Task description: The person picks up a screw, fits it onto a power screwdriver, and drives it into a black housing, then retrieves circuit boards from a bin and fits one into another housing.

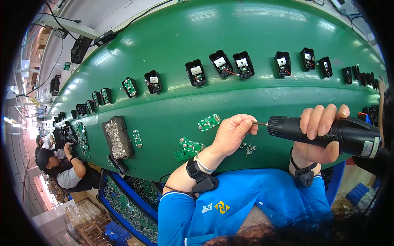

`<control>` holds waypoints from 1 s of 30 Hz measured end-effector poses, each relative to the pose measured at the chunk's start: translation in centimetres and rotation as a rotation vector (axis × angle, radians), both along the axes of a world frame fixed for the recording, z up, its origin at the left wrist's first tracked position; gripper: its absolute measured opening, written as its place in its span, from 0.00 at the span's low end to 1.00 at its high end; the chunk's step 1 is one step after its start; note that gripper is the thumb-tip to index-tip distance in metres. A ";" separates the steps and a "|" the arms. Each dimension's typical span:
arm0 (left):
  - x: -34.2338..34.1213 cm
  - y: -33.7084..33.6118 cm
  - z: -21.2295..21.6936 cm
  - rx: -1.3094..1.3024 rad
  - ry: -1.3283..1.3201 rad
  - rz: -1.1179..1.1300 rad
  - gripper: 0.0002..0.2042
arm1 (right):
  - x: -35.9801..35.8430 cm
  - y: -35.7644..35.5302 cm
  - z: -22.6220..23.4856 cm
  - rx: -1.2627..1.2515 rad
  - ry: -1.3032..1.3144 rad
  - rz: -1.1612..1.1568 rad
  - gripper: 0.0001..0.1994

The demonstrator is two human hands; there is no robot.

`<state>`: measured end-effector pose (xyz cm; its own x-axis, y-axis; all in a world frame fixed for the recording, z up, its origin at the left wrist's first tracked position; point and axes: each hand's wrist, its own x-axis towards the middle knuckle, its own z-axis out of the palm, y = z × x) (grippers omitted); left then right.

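Observation:
My right hand [322, 127] is wrapped round a black electric screwdriver [281, 127], which lies level and points left. Its thin metal bit reaches the fingertips of my left hand [234, 132]. Thumb and forefinger there are pinched together at the bit's tip; anything between them is too small to make out. Just below my left hand lies a small pile of screws [250, 150]. A green circuit board [209, 122] sits beyond that hand, and more boards [191, 145] are beside my left wrist.
Black plastic housings [195, 73] stand in a long row across the green table [172, 104], some with red wires. Left of me are a dark tray [128, 137] of small metal parts and another board [137, 138]. Blue bins [123, 186] hold boards below the edge. A co-worker [76, 170] sits far left.

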<state>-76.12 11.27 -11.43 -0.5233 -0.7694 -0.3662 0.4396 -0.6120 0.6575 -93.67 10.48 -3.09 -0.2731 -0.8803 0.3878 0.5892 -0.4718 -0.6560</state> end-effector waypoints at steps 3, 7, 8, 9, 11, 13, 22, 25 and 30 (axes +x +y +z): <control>-0.1 -0.8 0.9 -0.111 -0.135 -0.055 0.09 | -0.2 -0.2 -0.1 -0.004 0.007 -0.008 0.25; 0.2 -1.8 1.1 -0.314 -0.317 -0.163 0.11 | 0.0 -0.9 -0.4 0.001 -0.003 -0.005 0.26; 0.3 -2.2 1.1 -0.319 -0.313 -0.157 0.11 | 0.0 -1.2 -0.4 -0.005 0.002 -0.001 0.26; 0.6 -2.7 1.4 -0.442 -0.399 -0.152 0.11 | 0.0 -1.6 -0.4 -0.018 0.016 -0.001 0.26; 1.4 -4.6 2.2 -0.739 -0.606 -0.101 0.12 | -0.1 -2.4 -0.6 -0.033 0.041 -0.001 0.25; 2.1 -7.4 3.1 -1.216 -1.006 0.008 0.16 | -0.7 -3.7 -0.7 -0.105 0.060 -0.091 0.24; 2.0 -13.4 -0.8 -1.458 -1.362 -0.229 0.40 | 2.4 -10.4 -6.0 -0.146 0.239 -0.230 0.19; 1.8 -14.1 -2.2 -1.465 -1.375 -0.259 0.39 | 3.1 -11.1 -7.3 -0.109 0.269 -0.210 0.19; 2.1 -14.4 -3.1 -1.442 -1.321 -0.244 0.36 | 4.0 -11.6 -8.1 -0.089 0.304 -0.203 0.19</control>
